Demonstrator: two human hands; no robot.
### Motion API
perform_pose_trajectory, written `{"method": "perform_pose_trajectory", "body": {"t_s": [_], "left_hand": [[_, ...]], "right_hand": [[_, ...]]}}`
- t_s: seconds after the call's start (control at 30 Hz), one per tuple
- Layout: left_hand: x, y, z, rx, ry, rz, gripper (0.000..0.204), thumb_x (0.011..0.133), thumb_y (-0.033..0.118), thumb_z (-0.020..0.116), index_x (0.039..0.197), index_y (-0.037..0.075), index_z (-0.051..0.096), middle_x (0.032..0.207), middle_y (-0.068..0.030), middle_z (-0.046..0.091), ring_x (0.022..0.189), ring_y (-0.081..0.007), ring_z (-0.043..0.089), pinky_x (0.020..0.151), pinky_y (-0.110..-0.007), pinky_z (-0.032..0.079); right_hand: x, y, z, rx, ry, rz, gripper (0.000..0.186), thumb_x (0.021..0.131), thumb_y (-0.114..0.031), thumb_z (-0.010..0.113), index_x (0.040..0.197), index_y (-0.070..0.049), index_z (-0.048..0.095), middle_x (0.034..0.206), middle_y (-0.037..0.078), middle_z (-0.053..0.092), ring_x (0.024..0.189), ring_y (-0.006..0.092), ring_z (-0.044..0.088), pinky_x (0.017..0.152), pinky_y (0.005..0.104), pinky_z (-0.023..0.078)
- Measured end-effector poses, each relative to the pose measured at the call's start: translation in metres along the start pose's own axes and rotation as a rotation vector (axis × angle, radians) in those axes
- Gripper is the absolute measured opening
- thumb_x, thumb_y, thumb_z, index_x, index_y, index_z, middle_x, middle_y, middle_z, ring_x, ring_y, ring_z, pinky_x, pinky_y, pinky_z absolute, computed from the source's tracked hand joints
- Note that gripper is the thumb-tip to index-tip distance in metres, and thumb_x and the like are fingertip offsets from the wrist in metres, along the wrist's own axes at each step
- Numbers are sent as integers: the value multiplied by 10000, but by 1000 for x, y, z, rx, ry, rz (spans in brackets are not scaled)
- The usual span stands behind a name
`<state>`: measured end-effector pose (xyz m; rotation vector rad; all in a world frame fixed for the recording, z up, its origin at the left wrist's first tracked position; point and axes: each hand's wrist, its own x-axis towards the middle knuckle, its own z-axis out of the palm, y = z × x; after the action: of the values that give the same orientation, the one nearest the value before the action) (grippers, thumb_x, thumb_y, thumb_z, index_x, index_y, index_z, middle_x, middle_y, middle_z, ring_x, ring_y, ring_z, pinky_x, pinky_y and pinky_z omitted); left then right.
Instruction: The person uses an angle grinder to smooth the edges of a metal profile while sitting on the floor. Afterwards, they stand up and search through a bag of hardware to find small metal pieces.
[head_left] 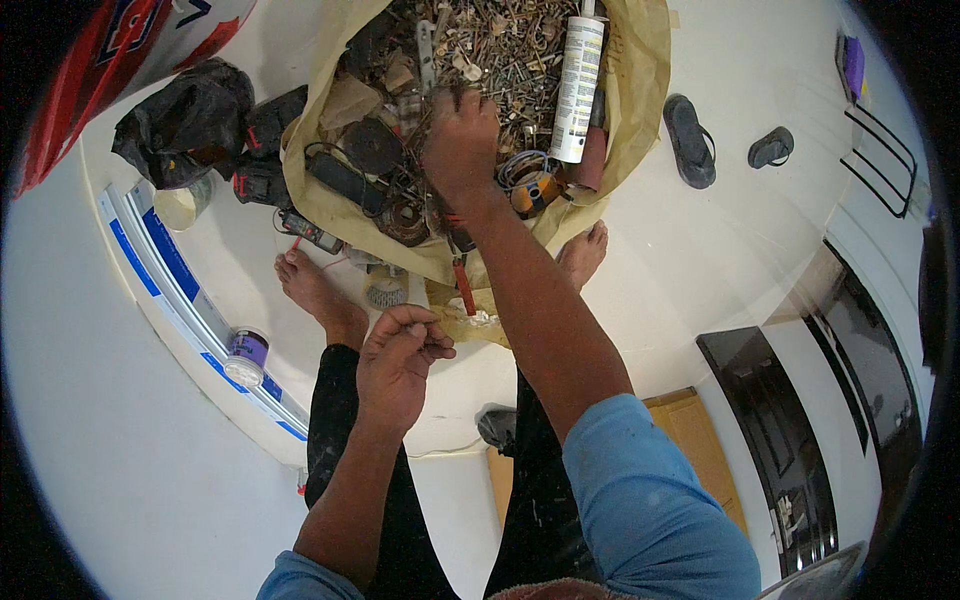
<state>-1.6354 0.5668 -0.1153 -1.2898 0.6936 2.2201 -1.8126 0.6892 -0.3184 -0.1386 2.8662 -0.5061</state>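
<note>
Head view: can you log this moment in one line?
left hand: fingers curled, contents unclear | right hand: over metal hardware in yellowish bag | white tube: bag's right side | dark sandals: floor, right

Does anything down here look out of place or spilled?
Mostly the jumble: inside the spread yellow sack, a white cartridge lies on loose, mixed hardware. Small white bits also lie scattered near the red handle, possibly spilled; what they are isn't clear.

Apparently a room in a home, given the dark panelled door (772, 425), flip-flops (689, 145) and glossy pale floor (740, 265).
</note>
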Motion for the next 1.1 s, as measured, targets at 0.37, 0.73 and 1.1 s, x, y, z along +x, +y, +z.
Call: {"method": "perform_pose_trajectory", "body": {"t_s": [0.37,0.73,1.1], "left_hand": [[0,-3,0,28,-8,-8,187,1081,117,588,1222,31,673,1052,-99,725,987,-228,715,926,-422,574],[-1,2,1,-4,1,-4,183,1073,112,591,1213,27,674,1037,-105,723,993,-230,714,927,-423,568],[-2,4,-3,-16,-12,-6,186,1076,129,585,1205,26,671,1039,-105,719,975,-223,718,908,-419,579]], "right_hand": [[-14,-4,-29,258,-289,-53,416,944,-26,633,1356,22,667,1173,277,702,1164,448,667,1026,553,543],[-25,42,-29,-310,-9,147,246,932,-196,689,1062,1,758,1246,220,683,1105,421,636,930,618,483],[18,76,-58,-130,41,112,163,858,-119,688,953,-103,820,1010,199,754,943,404,742,814,538,604]]}}
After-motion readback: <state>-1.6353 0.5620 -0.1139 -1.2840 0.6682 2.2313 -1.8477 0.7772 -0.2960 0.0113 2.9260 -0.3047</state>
